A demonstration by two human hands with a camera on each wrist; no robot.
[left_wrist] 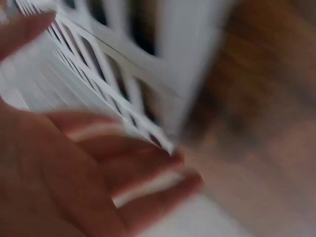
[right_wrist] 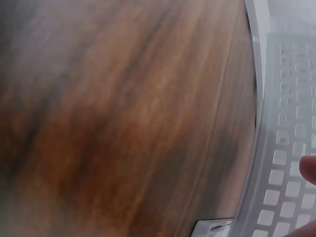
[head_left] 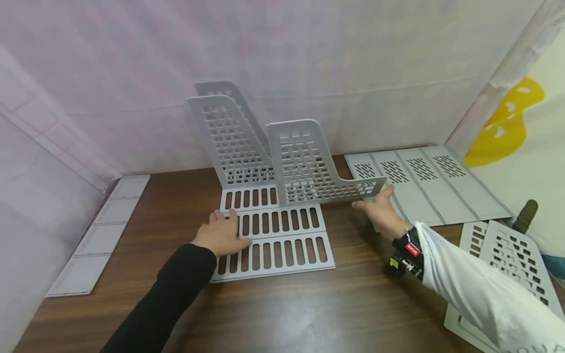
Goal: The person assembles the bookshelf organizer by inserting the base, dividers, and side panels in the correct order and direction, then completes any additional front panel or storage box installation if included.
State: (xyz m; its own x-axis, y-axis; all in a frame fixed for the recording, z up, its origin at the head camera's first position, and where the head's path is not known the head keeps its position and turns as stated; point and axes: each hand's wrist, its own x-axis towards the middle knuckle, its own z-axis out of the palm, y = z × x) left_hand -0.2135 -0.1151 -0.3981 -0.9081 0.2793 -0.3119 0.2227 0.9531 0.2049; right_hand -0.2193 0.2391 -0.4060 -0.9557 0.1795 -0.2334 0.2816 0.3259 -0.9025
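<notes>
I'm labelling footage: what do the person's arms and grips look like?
The left sleeve is black; the right sleeve is white, with dark lettering at the picture's lower edge. At its end, a black strap bears a red tag; a yellow-green patch shows nearby. Left grip and right grip are ungloved.

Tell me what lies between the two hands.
In the head view, from left hand to right hand: the slotted grey panel, then brown tabletop. The upright perforated panel stands just behind, its low end at the right hand.
</notes>
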